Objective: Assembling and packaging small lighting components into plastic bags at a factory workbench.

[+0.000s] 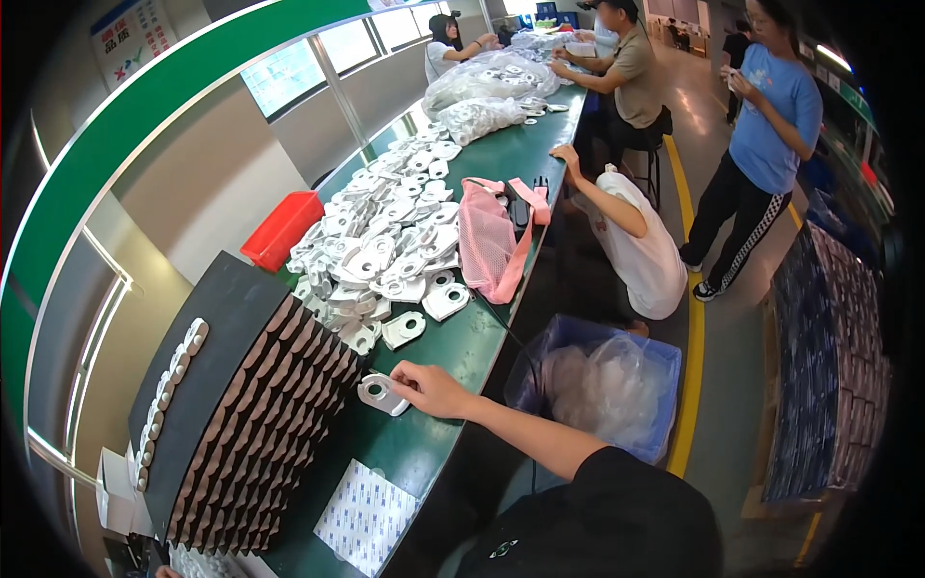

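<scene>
A long green workbench (482, 332) runs away from the near edge toward the far end of the room. At its near end lies a white sheet of small pads (366, 518), beside a black slotted tray (246, 424). One white plastic part (383, 394) lies on the green surface just past the tray. Further along come a heap of white parts (385, 231), a red bin (281, 229), a pink mesh bag (487, 241) and clear bags of parts (487, 87).

head cam: worn on the person's head, fisheye | faces down and forward along the green counter (482, 337) | close over the right hand (431, 389) at the near end | far end, floor and seated workers curve toward the rim
</scene>
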`<state>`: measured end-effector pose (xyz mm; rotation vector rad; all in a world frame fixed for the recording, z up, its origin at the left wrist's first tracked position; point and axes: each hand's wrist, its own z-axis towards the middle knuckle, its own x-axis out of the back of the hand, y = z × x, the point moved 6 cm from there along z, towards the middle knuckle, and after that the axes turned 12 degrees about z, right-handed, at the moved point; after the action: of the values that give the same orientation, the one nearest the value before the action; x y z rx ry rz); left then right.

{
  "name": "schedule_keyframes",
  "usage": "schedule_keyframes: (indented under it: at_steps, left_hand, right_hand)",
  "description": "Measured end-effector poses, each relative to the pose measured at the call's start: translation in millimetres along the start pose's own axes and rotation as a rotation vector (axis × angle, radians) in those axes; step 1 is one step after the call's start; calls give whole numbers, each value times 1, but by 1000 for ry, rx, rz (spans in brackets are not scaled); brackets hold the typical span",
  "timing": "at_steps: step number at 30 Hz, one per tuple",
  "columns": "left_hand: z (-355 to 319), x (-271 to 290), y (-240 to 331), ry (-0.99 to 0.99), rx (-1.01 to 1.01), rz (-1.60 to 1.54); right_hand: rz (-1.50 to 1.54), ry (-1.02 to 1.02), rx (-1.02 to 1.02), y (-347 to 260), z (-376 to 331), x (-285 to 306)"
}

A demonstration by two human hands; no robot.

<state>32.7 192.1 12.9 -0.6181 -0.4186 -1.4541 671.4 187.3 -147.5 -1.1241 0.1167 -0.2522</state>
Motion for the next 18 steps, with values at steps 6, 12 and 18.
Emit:
schedule_keyframes:
  at_steps: [6,12,18]
  left_hand:
    - [1,-12,-5,-54,11,52]
    - [6,-29,5,-113,38,87]
    - [10,-39,12,-172,82,134]
  right_hand:
    - [-13,15,17,-3,-1,0]
    - [-35,-3,3,-2,-2,-1]
    - [-15,-13,-6,-1,-2,-3]
